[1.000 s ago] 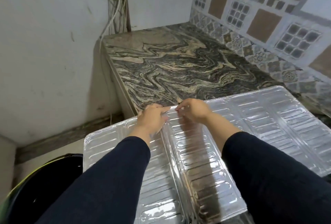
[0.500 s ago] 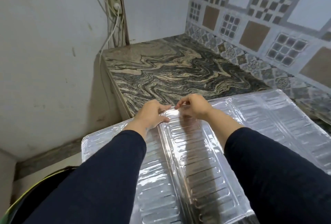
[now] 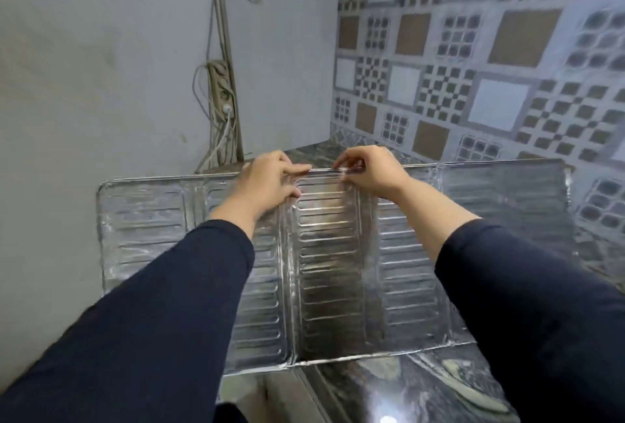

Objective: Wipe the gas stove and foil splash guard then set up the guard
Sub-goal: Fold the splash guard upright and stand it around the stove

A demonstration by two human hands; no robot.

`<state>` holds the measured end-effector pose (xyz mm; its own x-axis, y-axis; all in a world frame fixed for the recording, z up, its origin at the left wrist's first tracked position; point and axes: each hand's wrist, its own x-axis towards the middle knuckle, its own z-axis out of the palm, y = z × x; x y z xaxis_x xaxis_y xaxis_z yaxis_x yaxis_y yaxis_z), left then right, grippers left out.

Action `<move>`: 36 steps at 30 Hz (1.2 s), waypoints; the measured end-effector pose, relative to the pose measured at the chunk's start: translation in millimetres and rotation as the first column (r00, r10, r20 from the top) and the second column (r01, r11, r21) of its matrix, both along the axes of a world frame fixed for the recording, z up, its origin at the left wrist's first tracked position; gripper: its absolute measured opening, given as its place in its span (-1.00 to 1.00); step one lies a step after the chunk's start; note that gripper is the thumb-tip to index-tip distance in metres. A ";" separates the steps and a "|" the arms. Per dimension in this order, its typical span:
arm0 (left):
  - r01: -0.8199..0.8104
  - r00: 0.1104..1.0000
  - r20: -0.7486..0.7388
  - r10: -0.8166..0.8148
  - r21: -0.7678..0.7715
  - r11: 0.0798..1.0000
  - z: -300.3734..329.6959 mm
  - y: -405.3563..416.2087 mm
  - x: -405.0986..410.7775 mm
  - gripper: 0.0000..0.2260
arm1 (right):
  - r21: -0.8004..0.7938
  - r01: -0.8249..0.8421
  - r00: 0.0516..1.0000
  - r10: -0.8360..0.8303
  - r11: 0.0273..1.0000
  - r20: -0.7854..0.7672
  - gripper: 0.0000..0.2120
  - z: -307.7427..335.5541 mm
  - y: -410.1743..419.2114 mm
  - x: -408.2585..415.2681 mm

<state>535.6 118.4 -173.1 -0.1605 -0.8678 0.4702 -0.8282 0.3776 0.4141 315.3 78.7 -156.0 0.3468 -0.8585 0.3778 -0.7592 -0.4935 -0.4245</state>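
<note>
The ribbed foil splash guard [image 3: 324, 253] stands nearly upright on the marble counter [image 3: 389, 385], unfolded into panels, with its bottom edge resting on the counter. My left hand [image 3: 269, 184] and my right hand [image 3: 367, 170] both pinch its top edge near the middle fold, a short gap between them. The left panel overhangs the counter's left edge. No gas stove is in view.
A power strip [image 3: 223, 91] with white cables hangs on the grey wall behind the guard. Patterned tiles [image 3: 473, 67] cover the wall to the right. The counter's front left edge [image 3: 304, 385] runs below the guard.
The guard has been raised from lying flat to nearly upright. Both hands have lifted with its top edge, and the view has tilted up toward the wall.
</note>
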 end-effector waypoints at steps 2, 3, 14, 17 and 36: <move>-0.025 0.999 0.043 0.027 -0.049 0.998 10.7 3.0 8.4 -0.59 | -0.018 0.006 1.000 -0.006 1.000 -0.019 -0.76 11.6 4.0 -7.2; -0.035 0.998 0.055 0.039 -0.064 0.997 13.5 5.1 12.0 -0.60 | -0.040 0.015 0.999 -0.017 0.999 -0.045 -0.75 13.9 5.2 -12.2; -0.030 0.998 0.052 0.033 -0.057 0.998 2.5 5.6 23.1 -0.63 | -0.113 0.152 0.981 -0.164 0.982 -0.105 -0.56 -17.4 6.3 -65.1; -0.017 0.999 0.043 0.020 -0.078 0.997 19.1 -3.1 18.2 -0.64 | -0.136 0.152 0.980 -0.167 0.979 -0.107 -0.58 -0.4 2.4 -74.3; 0.223 0.963 -0.015 -0.269 -0.516 0.827 178.8 -65.2 -161.3 -0.69 | -0.327 0.480 0.874 -0.414 0.814 0.253 -0.73 192.6 61.5 -233.5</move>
<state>374.3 53.2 5.7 -0.2772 -0.4428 0.8527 -0.6508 0.7395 0.1724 81.9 140.2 36.6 -0.1357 -0.6886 0.7123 -0.8708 -0.2600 -0.4173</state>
